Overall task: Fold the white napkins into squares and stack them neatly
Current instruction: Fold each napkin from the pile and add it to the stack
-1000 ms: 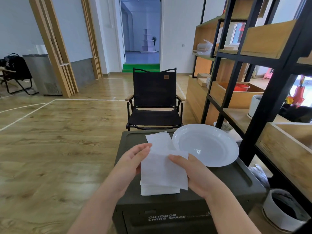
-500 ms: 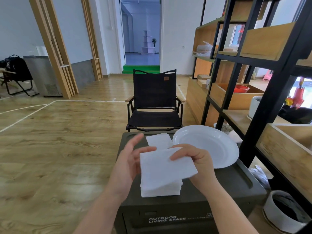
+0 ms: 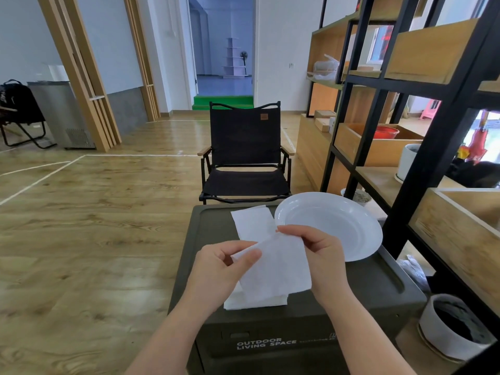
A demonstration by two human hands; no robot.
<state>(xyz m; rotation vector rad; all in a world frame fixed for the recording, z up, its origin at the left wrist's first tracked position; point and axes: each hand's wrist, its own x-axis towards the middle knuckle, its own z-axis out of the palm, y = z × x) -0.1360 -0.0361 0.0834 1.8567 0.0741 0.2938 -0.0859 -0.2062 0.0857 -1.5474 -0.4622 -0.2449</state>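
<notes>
A white napkin hangs tilted above the dark green box. My left hand pinches its upper left corner and my right hand pinches its upper right corner. Under it a stack of white napkins lies on the box lid, mostly hidden by the held one. A folded napkin lies flat farther back on the lid, its near end hidden behind the held napkin.
A white plate rests on the box's right side, close to my right hand. A black folding chair stands behind the box. A black-framed wooden shelf fills the right. A white pot sits on the floor.
The top napkin went from lying on the stack to lifted and tilted. My left hand closed on its left corner and my right hand shifted to its right corner.
</notes>
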